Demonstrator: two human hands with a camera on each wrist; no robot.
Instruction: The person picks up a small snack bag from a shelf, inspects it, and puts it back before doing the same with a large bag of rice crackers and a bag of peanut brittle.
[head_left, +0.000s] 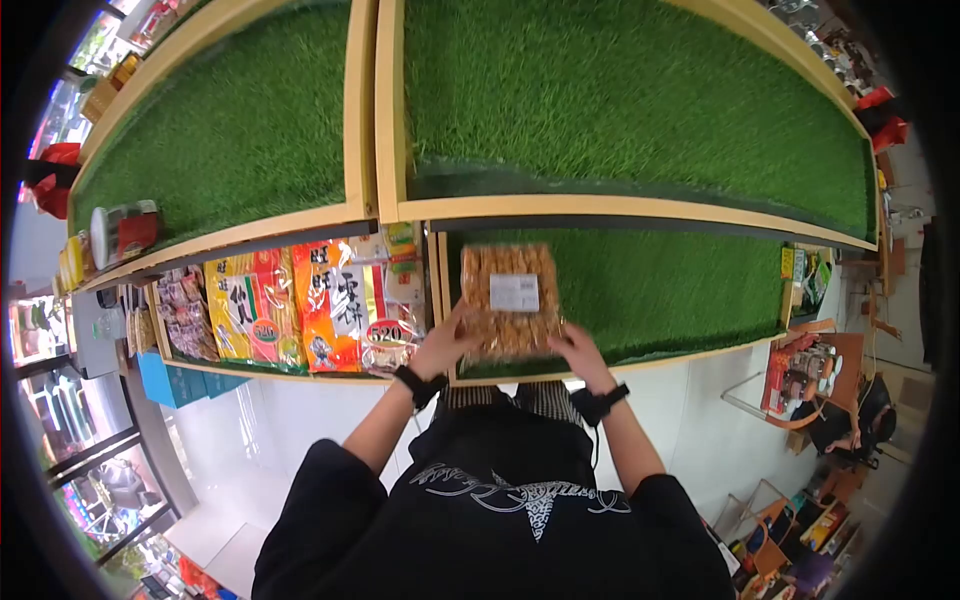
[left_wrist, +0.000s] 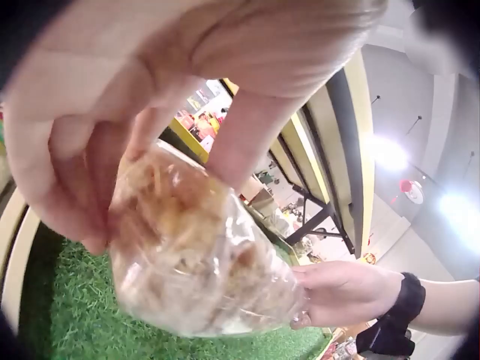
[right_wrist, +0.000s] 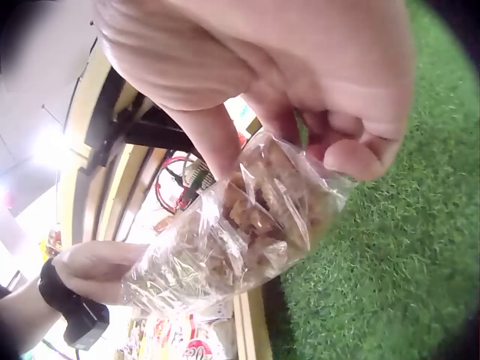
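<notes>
Both hands, left hand (head_left: 445, 345) and right hand (head_left: 578, 352), grip a clear plastic bag of golden-brown snacks (head_left: 509, 299) by their fingers (left_wrist: 244, 139) over a grass-lined wooden shelf (head_left: 680, 285).

Wooden shelves (head_left: 600, 212) lined with green turf (head_left: 620, 90) — pale glossy floor (head_left: 300, 420), bright ceiling lights (left_wrist: 386, 152)

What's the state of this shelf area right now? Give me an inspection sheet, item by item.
Surface: grass-lined shelf with a wooden rim.
Job's things: clear snack bag with a white label, held over the front of the shelf.
Clutter: colourful snack packets in the bay to the left; a red container on the shelf above them.
Hands: left hand pinches the bag's near left corner; right hand pinches its near right corner; both wear black wrist bands.
Cables: nothing seen.
Surroundings: white shop floor; bags standing at the right.
</notes>
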